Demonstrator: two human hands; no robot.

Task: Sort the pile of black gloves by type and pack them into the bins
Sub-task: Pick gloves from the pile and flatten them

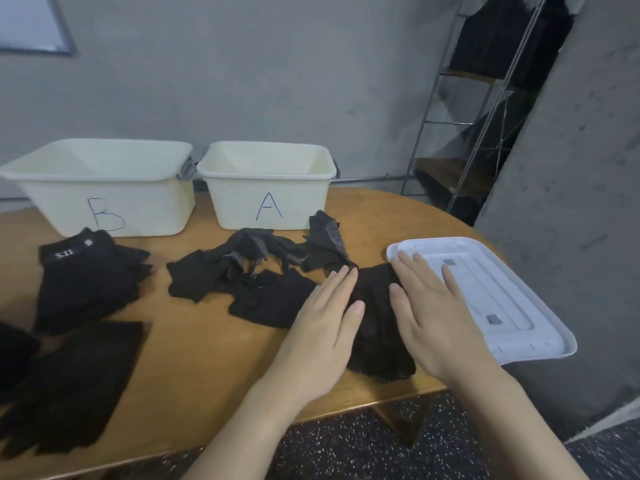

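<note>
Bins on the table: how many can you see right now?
2. Bin B stands at the back left of the table; bin A stands just right of it. Both look empty inside, though their floors are partly hidden.

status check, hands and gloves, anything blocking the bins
Left hand and right hand open, flat on a black glove stack. Bin A and bin B look empty. Loose gloves lie before bin A; white lid beside right hand.

Left hand (323, 327) and right hand (431, 313) flat, fingers straight, palms down, flanking and pressing the glove stack (375, 317).
</note>
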